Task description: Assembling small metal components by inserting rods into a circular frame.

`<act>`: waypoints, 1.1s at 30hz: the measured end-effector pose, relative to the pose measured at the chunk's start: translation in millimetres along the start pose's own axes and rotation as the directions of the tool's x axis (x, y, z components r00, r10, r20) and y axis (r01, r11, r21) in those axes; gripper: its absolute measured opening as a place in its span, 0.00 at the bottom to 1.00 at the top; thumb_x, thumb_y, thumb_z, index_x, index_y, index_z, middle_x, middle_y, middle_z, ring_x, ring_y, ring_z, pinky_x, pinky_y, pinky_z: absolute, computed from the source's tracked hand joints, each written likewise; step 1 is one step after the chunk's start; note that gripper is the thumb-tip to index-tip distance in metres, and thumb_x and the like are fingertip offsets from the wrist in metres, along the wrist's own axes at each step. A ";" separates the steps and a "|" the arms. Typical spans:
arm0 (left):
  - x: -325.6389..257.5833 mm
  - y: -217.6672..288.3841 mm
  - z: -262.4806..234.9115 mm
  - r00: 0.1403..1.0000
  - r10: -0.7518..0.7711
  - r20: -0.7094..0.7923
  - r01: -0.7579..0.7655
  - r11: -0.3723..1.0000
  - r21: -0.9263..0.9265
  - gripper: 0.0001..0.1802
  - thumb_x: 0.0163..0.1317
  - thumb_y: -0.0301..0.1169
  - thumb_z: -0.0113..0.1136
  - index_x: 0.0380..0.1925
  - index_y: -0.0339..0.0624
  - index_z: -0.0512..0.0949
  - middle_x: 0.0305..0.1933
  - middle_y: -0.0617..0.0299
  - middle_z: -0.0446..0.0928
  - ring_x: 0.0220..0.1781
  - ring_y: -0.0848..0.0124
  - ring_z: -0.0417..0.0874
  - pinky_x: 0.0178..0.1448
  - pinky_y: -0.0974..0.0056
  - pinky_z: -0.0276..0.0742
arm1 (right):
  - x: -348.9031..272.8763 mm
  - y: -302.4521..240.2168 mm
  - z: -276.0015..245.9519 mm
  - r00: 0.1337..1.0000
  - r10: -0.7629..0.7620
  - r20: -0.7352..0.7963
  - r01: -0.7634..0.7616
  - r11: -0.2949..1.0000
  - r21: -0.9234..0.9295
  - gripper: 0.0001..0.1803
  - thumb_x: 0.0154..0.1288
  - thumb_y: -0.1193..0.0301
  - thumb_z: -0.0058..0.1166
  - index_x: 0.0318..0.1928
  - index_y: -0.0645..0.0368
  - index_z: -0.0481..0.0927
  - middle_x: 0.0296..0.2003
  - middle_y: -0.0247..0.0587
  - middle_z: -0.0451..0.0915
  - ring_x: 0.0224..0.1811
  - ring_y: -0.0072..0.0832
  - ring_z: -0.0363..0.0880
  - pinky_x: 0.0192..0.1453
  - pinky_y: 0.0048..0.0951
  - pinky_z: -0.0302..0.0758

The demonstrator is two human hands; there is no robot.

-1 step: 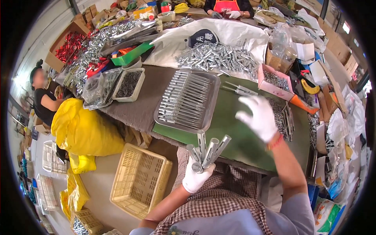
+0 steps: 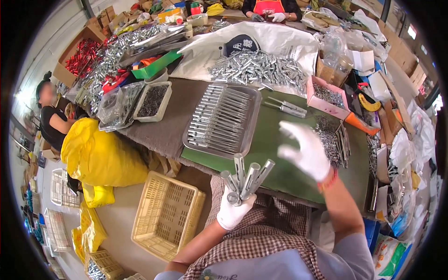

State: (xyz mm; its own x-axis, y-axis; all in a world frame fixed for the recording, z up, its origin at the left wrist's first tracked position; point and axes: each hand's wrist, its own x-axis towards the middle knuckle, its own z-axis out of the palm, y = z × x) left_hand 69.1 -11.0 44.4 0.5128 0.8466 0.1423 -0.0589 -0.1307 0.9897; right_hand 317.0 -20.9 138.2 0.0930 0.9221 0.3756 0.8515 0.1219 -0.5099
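My left hand (image 2: 235, 212), in a white glove, is closed around several short shiny metal tubes (image 2: 252, 176) that fan upward in front of my apron. My right hand (image 2: 305, 151), also gloved, hovers over the green mat (image 2: 273, 151) with its fingers apart and nothing in it; motion blurs it a little. Ahead of both hands lies a metal tray (image 2: 255, 109) with rows of tubes with thin rods (image 2: 221, 121). Two or so similar tube pieces (image 2: 291, 110) lie on the mat just beyond my right hand.
A pile of metal tubes (image 2: 261, 67) covers a white sack at the back. Small parts fill a pink box (image 2: 329, 95) and a pale tub (image 2: 154, 100). Thin rods (image 2: 343, 144) lie right of my hand. A yellow crate (image 2: 168, 212) stands on the floor. A co-worker (image 2: 270, 9) sits opposite.
My right hand has shifted slightly toward me, uncovering more of the tube pieces on the mat. My left hand still holds its tubes in the same place.
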 end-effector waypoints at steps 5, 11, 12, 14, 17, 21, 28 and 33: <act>25.9 41.6 28.3 0.997 0.080 0.000 -0.080 0.995 0.063 0.29 0.53 0.23 0.65 0.54 0.38 0.65 0.47 0.55 0.75 0.51 0.65 0.79 0.55 0.61 0.74 | -48.2 -66.0 14.5 0.992 0.048 0.116 -0.123 0.516 0.848 0.80 0.31 0.50 0.80 0.75 0.58 0.32 0.71 0.55 0.53 0.72 0.42 0.56 0.74 0.42 0.54; 69.7 34.1 74.9 0.927 0.347 0.141 -0.375 0.872 0.315 0.40 0.52 0.33 0.68 0.63 0.35 0.58 0.42 0.44 0.79 0.43 0.48 0.83 0.45 0.54 0.79 | -28.5 -75.3 17.3 0.825 0.258 -0.502 0.042 0.859 0.511 0.58 0.45 0.83 0.63 0.74 0.60 0.40 0.50 0.41 0.72 0.49 0.27 0.76 0.54 0.29 0.77; 76.9 25.0 81.9 0.901 0.407 0.147 -0.431 0.808 0.403 0.38 0.52 0.32 0.67 0.61 0.35 0.60 0.40 0.44 0.79 0.41 0.48 0.82 0.45 0.54 0.79 | -25.4 -83.8 5.4 0.817 0.351 -0.457 0.004 0.790 0.613 0.53 0.47 0.86 0.60 0.73 0.61 0.46 0.46 0.38 0.72 0.44 0.23 0.77 0.51 0.26 0.77; 92.4 2.0 92.1 0.901 0.426 0.078 -0.431 0.869 0.242 0.34 0.52 0.32 0.65 0.59 0.35 0.65 0.40 0.46 0.78 0.39 0.49 0.81 0.44 0.53 0.78 | -25.0 -69.9 8.2 0.828 0.333 -0.451 0.094 0.711 0.697 0.49 0.48 0.88 0.58 0.72 0.60 0.51 0.45 0.37 0.71 0.44 0.22 0.76 0.50 0.25 0.77; 100.4 16.1 89.6 0.908 0.320 0.271 -0.410 0.810 0.420 0.33 0.48 0.31 0.67 0.56 0.37 0.67 0.44 0.50 0.76 0.43 0.49 0.80 0.48 0.54 0.78 | -29.5 -41.9 18.1 0.849 0.383 -0.363 -0.075 0.768 0.636 0.46 0.48 0.88 0.58 0.70 0.59 0.58 0.46 0.37 0.72 0.45 0.21 0.75 0.52 0.23 0.75; 99.2 44.0 80.9 0.807 0.507 0.302 -0.585 0.759 0.286 0.31 0.48 0.31 0.67 0.54 0.39 0.69 0.44 0.53 0.77 0.47 0.52 0.79 0.52 0.56 0.76 | -33.2 -41.9 12.8 0.838 0.319 -0.444 -0.053 0.856 0.514 0.43 0.46 0.80 0.64 0.66 0.59 0.65 0.51 0.46 0.79 0.53 0.32 0.79 0.58 0.31 0.74; 105.7 55.8 102.5 0.823 0.446 0.352 -0.558 0.750 0.355 0.22 0.46 0.33 0.67 0.42 0.42 0.71 0.37 0.52 0.75 0.41 0.52 0.78 0.44 0.53 0.74 | -59.9 -31.7 -11.4 0.886 0.258 -0.386 -0.088 0.910 0.405 0.43 0.42 0.74 0.70 0.63 0.63 0.68 0.59 0.50 0.74 0.61 0.41 0.73 0.66 0.37 0.68; 150.3 57.2 105.2 0.698 0.380 0.607 -0.716 0.354 0.602 0.20 0.47 0.32 0.67 0.39 0.46 0.71 0.32 0.55 0.76 0.35 0.53 0.80 0.41 0.52 0.73 | -118.2 -0.4 -40.2 0.796 0.310 -0.520 -0.239 0.950 0.202 0.35 0.45 0.78 0.65 0.59 0.65 0.72 0.56 0.51 0.75 0.58 0.43 0.74 0.65 0.37 0.68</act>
State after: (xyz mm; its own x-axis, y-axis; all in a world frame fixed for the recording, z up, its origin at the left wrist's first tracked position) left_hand 232.8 54.5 120.6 0.8557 0.2279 0.4646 0.1274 -0.9630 0.2377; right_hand 326.4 -144.8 125.1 0.6064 0.5810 0.5428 0.6826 -0.0303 -0.7301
